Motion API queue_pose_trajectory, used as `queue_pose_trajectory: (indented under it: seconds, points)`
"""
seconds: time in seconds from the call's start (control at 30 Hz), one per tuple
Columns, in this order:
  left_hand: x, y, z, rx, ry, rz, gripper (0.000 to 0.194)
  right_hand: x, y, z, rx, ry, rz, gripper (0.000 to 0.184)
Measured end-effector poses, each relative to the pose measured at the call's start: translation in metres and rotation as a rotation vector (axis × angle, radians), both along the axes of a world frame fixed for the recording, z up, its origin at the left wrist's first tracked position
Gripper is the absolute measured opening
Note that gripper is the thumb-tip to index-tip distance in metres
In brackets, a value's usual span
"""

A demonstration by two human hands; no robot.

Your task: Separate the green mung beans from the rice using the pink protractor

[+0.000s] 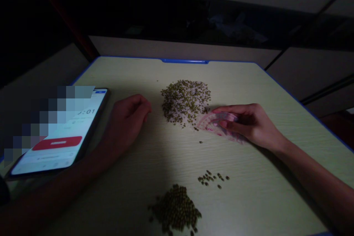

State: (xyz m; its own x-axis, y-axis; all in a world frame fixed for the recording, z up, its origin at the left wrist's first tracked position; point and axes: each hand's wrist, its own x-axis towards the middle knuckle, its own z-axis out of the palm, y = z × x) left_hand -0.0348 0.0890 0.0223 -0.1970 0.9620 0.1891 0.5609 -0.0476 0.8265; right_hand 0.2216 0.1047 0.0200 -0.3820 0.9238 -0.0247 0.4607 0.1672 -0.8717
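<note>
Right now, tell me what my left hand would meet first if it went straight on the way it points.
Your left hand would likely meet the left side of the speckled pile first; its height above the table is hard to judge.

My table (pixel 132 75) is pale cream with faint wavy grain and a blue rim (pixel 185 61). The far heap (pixel 185 99) is speckled green and whitish-pink, the near one (pixel 177 208) brownish-green. My phone (pixel 69 129) glows pale blue with a red bar.
</note>
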Motion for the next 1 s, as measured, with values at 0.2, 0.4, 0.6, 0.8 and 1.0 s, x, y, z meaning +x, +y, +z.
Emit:
queue_pose_trajectory:
  seconds: [0.2, 0.4, 0.6, 0.8, 1.0]
  points:
    - [0.0012, -0.0003, 0.0035, -0.006, 0.001, -0.005, 0.023, -0.0061, 0.0019, 0.0016, 0.028, -0.005, 0.008, 0.035]
    - [0.0012, -0.0017, 0.0046, -0.026, 0.010, 0.000, 0.023, -0.0047, 0.0044, 0.0009, 0.009, -0.008, 0.039, 0.033]
    - [0.0020, -0.0018, 0.0037, -0.030, 0.000, 0.010, 0.021, -0.0008, 0.0026, -0.0006, -0.035, 0.021, 0.070, 0.031]
    - [0.0018, -0.0015, 0.0046, -0.029, 0.009, 0.008, 0.021, 0.0009, 0.0017, -0.0012, -0.052, 0.054, 0.118, 0.028]
    - [0.0005, -0.0024, 0.0039, -0.027, 0.014, 0.003, 0.022, -0.0066, -0.0039, -0.0004, -0.037, 0.045, 0.145, 0.029]
